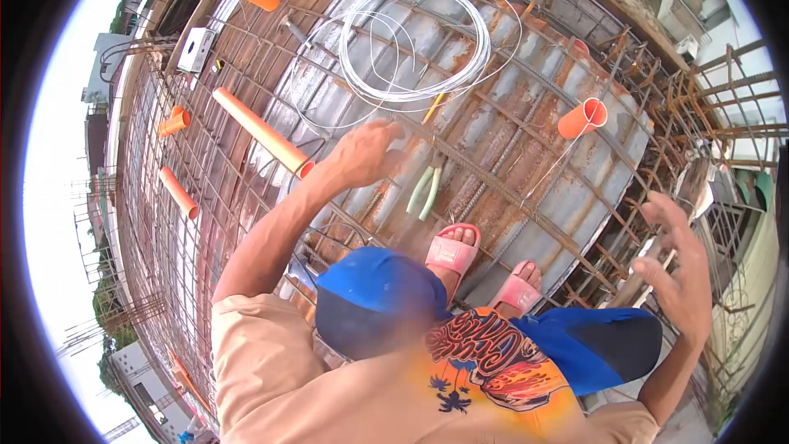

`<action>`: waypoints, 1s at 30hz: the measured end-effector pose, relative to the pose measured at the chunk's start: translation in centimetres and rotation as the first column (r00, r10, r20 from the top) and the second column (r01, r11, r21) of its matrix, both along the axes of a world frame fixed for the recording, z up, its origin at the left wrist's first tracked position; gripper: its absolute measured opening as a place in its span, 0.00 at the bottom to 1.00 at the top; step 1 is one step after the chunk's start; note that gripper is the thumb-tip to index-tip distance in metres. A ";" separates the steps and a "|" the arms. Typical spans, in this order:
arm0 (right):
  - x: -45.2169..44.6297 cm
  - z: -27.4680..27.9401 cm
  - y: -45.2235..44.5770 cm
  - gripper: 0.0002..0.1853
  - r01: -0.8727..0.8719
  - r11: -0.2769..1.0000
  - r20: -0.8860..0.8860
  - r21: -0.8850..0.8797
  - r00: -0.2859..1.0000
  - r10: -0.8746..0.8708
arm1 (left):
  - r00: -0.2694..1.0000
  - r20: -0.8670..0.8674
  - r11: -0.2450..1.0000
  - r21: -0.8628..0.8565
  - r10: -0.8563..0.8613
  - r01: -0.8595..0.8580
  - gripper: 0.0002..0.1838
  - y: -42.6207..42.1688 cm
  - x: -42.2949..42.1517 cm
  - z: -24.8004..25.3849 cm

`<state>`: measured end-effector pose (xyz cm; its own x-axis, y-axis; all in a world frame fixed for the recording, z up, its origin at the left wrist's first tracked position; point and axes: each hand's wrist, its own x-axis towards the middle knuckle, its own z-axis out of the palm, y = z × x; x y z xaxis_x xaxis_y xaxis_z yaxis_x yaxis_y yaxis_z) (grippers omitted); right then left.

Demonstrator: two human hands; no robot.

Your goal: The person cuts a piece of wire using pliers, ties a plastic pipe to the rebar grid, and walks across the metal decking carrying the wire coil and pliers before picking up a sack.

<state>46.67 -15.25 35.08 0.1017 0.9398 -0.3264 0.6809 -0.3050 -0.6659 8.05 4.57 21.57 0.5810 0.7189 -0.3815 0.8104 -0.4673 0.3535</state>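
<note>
My left hand hovers over the rebar mesh, just below a coil of pale wire. Its fingers look bent, but their tips are smeared by motion, so what they hold, if anything, cannot be made out. Close to its right, green-handled pliers lie on the bars, and a thin yellow stick-like piece lies above them. Off to the right, my right hand is raised with its fingers apart and nothing in it. An orange pipe piece with wire around its end is nearest to it.
Rusty corrugated sheets lie under the bars where my pink sandals stand. A long orange pipe and several short ones lie to the left, near a metal box. Upright rebar rises at the right edge.
</note>
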 end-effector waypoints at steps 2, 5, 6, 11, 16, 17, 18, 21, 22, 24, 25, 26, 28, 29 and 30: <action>-1.4 0.2 -1.0 0.39 -0.139 0.990 -0.075 -0.034 0.988 0.136 | 0.993 -0.038 0.992 -0.044 0.115 -0.117 0.24 -1.0 -2.2 -5.3; -1.6 -0.9 -1.3 0.38 -0.202 0.958 -0.024 -0.203 0.979 0.202 | 0.913 0.061 0.884 0.229 0.404 -0.407 0.29 0.5 -4.4 -10.6; -1.5 -1.9 -1.3 0.38 -0.183 0.961 0.003 -0.208 0.982 0.188 | 0.842 0.079 0.813 0.227 0.534 -0.537 0.30 2.4 -5.7 -12.6; 0.1 -5.6 -0.9 0.35 -0.044 0.955 -0.034 -0.292 0.999 0.035 | 0.856 -0.044 0.818 0.326 0.514 -0.474 0.29 5.8 -8.8 -16.0; 0.3 -6.6 1.7 0.32 -0.035 0.962 -0.028 -0.271 0.999 0.029 | 0.890 -0.223 0.893 0.317 0.398 -0.320 0.13 7.6 -9.6 -19.4; 0.3 -7.0 2.4 0.31 -0.073 0.964 -0.054 -0.257 0.997 0.061 | 0.878 -0.289 0.914 0.258 0.382 -0.313 0.10 7.8 -10.1 -20.3; 0.1 -7.3 3.2 0.30 -0.111 0.963 -0.085 -0.247 0.992 0.092 | 0.896 -0.206 0.894 0.316 0.392 -0.318 0.09 7.7 -9.8 -20.1; -0.6 -11.2 8.3 0.24 0.195 0.978 -0.356 -0.068 0.911 -0.206 | 0.944 0.056 0.814 0.492 0.325 -0.309 0.06 8.3 -7.7 -16.3; -0.8 -11.6 11.9 0.26 0.197 0.980 -0.259 -0.030 0.946 -0.198 | 0.939 0.119 0.812 0.475 0.322 -0.339 0.06 8.8 -6.9 -15.1; -1.3 -14.7 20.0 0.35 0.351 0.934 -0.379 0.063 0.874 -0.303 | 0.914 0.239 0.806 0.434 0.327 -0.402 0.05 9.6 -5.5 -13.2; -1.8 -16.0 24.3 0.41 0.410 0.909 -0.486 0.073 0.811 -0.326 | 0.870 0.348 0.795 0.381 0.350 -0.472 0.04 10.4 -4.7 -12.9; -1.5 -19.9 28.8 0.50 0.500 0.861 -0.422 0.097 0.804 -0.419 | 0.853 0.376 0.781 0.376 0.363 -0.499 0.04 11.0 -3.8 -11.9; -3.6 -25.7 35.1 0.57 0.584 0.789 -0.182 0.189 0.811 -0.556 | 0.819 0.430 0.760 0.359 0.380 -0.542 0.05 12.0 -1.1 -8.9; -5.2 -27.4 36.8 0.60 0.600 0.793 -0.168 0.105 0.796 -0.581 | 0.806 0.483 0.745 0.383 0.342 -0.546 0.05 12.6 -0.2 -8.3; -6.3 -29.0 37.5 0.63 0.611 0.792 -0.147 0.008 0.784 -0.604 | 0.810 0.499 0.760 0.383 0.309 -0.525 0.06 12.7 0.9 -7.3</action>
